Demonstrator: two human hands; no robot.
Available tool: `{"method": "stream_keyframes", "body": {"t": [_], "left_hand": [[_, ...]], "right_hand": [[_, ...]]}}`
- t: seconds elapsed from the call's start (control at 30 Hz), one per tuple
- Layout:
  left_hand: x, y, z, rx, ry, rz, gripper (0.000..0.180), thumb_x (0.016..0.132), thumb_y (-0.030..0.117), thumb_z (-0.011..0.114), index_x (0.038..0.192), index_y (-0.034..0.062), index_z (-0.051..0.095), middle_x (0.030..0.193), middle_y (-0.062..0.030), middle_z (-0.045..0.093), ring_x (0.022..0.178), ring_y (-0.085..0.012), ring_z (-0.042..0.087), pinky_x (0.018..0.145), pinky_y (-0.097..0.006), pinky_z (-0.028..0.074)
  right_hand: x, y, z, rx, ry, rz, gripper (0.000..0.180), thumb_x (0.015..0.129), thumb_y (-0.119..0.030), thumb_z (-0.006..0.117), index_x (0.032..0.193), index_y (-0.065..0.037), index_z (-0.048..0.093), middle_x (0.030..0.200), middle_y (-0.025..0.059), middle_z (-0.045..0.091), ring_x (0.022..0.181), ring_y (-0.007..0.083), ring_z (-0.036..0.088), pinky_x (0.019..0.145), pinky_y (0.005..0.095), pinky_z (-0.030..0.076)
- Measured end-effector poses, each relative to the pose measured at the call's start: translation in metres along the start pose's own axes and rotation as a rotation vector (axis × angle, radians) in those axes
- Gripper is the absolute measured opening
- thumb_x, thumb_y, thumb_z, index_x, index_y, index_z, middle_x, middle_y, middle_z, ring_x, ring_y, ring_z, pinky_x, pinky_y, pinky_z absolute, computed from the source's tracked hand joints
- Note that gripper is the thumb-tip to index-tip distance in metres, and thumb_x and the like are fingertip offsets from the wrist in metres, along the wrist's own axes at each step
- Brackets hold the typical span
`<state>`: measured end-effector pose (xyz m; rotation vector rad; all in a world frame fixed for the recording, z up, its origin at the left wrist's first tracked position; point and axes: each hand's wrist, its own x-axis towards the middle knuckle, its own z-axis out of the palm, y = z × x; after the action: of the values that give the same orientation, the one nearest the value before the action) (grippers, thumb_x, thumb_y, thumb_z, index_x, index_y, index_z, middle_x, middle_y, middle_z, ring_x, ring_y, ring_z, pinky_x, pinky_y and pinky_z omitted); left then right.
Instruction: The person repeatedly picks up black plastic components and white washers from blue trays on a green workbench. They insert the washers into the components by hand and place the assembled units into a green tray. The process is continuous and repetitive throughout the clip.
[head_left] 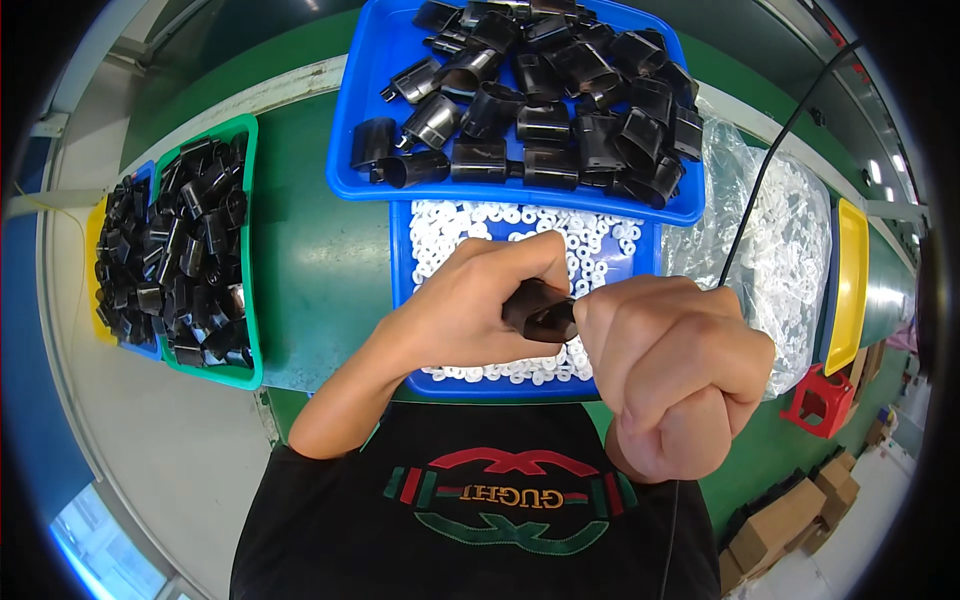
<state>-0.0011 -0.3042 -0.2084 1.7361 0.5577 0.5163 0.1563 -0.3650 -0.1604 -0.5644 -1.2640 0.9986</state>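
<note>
My left hand (480,305) is wrapped round a black plastic cylindrical part (540,312), whose hollow end points toward my right hand. My right hand (680,370) is closed in a fist, its thumb and finger tips right against that end of the part. Whatever the right fingers hold is hidden behind the knuckles. Both hands are above a blue tray (400,240) strewn with small white plastic rings (450,225). Just beyond it, a larger blue tray (345,165) overlaps its far edge and is heaped with similar black cylindrical parts (545,120).
At left, a green tray (250,250) and others beside it hold more black parts. A clear plastic bag (780,250) of white rings lies at right, beside a yellow tray (850,285). A black cable (765,165) runs down past my right hand. A red stool (820,400) stands below.
</note>
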Motion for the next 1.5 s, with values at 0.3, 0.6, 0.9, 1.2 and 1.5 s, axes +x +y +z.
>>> {"method": "stream_keyframes", "body": {"t": [0.3, 0.6, 0.9, 1.2, 1.5], "left_hand": [[-0.004, -0.007, -0.003, -0.054, 0.011, 0.047, 0.035, 0.064, 0.008, 0.079, 0.085, 0.0059, 0.051, 0.07, -0.0088, 0.06, 0.065, -0.029, 0.063, 0.056, -0.034, 0.045], [-0.006, -0.012, -0.006, -0.076, 0.024, 0.124, 0.034, 0.064, 0.008, 0.079, 0.084, 0.0061, 0.052, 0.069, -0.0084, 0.059, 0.063, -0.0293, 0.061, 0.055, -0.035, 0.044], [-0.007, -0.011, -0.007, -0.067, 0.022, 0.132, 0.034, 0.064, 0.009, 0.08, 0.084, 0.0059, 0.052, 0.068, -0.008, 0.056, 0.061, -0.0292, 0.059, 0.054, -0.036, 0.044], [-0.01, -0.01, -0.004, 0.002, 0.054, 0.113, 0.035, 0.067, 0.006, 0.081, 0.084, 0.0057, 0.05, 0.069, -0.0079, 0.055, 0.061, -0.0284, 0.057, 0.054, -0.034, 0.043], [-0.015, -0.009, -0.007, -0.099, 0.008, -0.104, 0.043, 0.071, -0.012, 0.074, 0.106, 0.0029, 0.055, 0.078, -0.0017, 0.059, 0.075, -0.0077, 0.061, 0.064, -0.02, 0.048]], "right_hand": [[0.0, 0.01, 0.003, 0.055, -0.023, -0.009, 0.022, 0.076, 0.008, 0.047, 0.06, -0.006, 0.048, 0.05, 0.0035, 0.047, 0.04, 0.0111, 0.035, 0.039, 0.026, 0.022], [0.004, 0.01, 0.006, 0.114, -0.084, -0.021, 0.023, 0.078, 0.007, 0.052, 0.06, -0.006, 0.051, 0.05, 0.0028, 0.047, 0.04, 0.0119, 0.036, 0.039, 0.0262, 0.023], [0.008, 0.01, 0.0, 0.143, -0.18, -0.009, 0.018, 0.072, 0.011, 0.055, 0.062, -0.005, 0.054, 0.053, 0.0035, 0.05, 0.041, 0.0127, 0.038, 0.039, 0.0271, 0.025], [-0.007, 0.023, 0.006, -0.057, -0.183, -0.088, 0.021, 0.073, 0.004, 0.062, 0.059, -0.007, 0.051, 0.055, 0.0041, 0.051, 0.044, 0.0169, 0.042, 0.04, 0.0296, 0.029], [-0.014, -0.024, -0.004, 0.011, 0.159, -0.405, 0.026, 0.084, -0.026, 0.062, 0.065, -0.015, 0.047, 0.06, -0.0032, 0.041, 0.053, 0.0119, 0.038, 0.053, 0.0309, 0.032]]}}
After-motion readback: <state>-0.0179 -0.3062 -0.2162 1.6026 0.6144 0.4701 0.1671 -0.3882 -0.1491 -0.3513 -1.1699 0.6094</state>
